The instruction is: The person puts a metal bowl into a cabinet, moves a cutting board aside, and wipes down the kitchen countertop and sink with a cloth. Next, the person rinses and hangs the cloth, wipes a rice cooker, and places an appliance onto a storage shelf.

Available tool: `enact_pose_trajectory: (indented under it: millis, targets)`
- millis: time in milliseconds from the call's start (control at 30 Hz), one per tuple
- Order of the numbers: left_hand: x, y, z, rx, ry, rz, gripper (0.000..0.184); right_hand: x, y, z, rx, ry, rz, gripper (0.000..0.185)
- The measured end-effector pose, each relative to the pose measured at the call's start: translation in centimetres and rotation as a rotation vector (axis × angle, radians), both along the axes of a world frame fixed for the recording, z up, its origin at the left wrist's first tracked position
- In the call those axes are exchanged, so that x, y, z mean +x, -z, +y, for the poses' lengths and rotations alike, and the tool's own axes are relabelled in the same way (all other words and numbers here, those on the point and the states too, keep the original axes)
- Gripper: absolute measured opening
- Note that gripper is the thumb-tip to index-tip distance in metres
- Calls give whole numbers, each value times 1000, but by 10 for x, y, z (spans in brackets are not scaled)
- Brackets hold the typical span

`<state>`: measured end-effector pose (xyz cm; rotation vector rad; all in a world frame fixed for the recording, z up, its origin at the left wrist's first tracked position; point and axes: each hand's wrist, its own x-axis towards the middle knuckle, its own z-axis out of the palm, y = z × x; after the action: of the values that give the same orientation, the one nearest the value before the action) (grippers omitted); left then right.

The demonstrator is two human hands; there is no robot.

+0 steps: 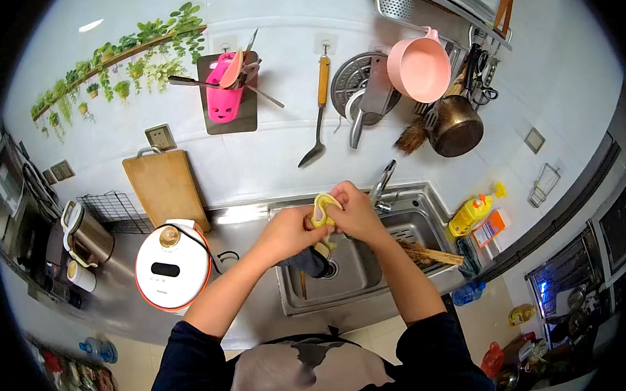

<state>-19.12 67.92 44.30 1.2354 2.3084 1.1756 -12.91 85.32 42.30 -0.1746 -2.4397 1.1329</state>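
Note:
Above the double steel sink (293,302), my left hand (290,229) and my right hand (355,211) come together. Both sets of fingers are closed on a crumpled yellow cloth (325,207), which has a paler inner side. A strip of it hangs below the fingers; its full shape is hidden. Under my left wrist a dark cloth (307,263) lies over the left edge of the sink, partly inside. Beside it a thin brown stick (304,285) stands in the basin, near the drain (332,269).
Behind the sink rises the faucet (382,183). A brush of bundled sticks (431,254) rests across the right basin. To the right stands a yellow bottle (470,216). A white rice cooker (171,268) and wooden cutting board (164,188) occupy the left counter. Pans and utensils hang above.

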Motion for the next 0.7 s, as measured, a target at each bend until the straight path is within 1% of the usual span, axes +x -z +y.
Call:
enact_pose_trajectory:
  millis: [67,100,167,200,267,300,367,400,433,500,533,567,600,633,700]
  targets:
    - [2,-2,2,-12,-14,49,34,-2,0,0,-424,-150,-66,22]
    - [2,-2,4,-25,-31,95,35,-2,1,3,-419,-142,-59,22]
    - [-10,10,3,38,2,101,36,-1,2,13,-543,-357,-52,22]
    - [-14,13,2,65,-1,64,35,2,0,19,-550,-391,-98,29]
    - [-15,13,-2,144,29,20,31,14,-5,25,-539,-394,-82,28]
    - [-13,6,-3,154,36,30,31,19,-6,27,-537,-408,-81,27]
    - [-8,-7,-5,108,150,-3,26,18,2,31,-492,-427,-18,27]
    - [-9,-7,-3,128,198,118,28,18,1,31,-442,-428,-97,28]
    - [-7,-9,-1,134,202,124,28,18,-2,32,-390,-428,-176,30]
    - [-2,-16,0,171,103,45,34,21,-17,33,-354,-417,-159,27]
    - [-2,-16,3,222,66,-26,44,26,-31,30,-282,-316,-151,23]
    - [-2,-15,3,230,71,-16,44,28,-41,31,-209,-213,-141,20]
    - [-2,-15,3,268,58,-57,47,28,-49,36,-187,-199,-63,19]
    - [-2,-14,2,307,46,-99,50,28,-59,40,-178,-194,-54,19]
    - [-3,-5,-1,323,66,-104,52,27,-83,51,-320,-106,186,23]
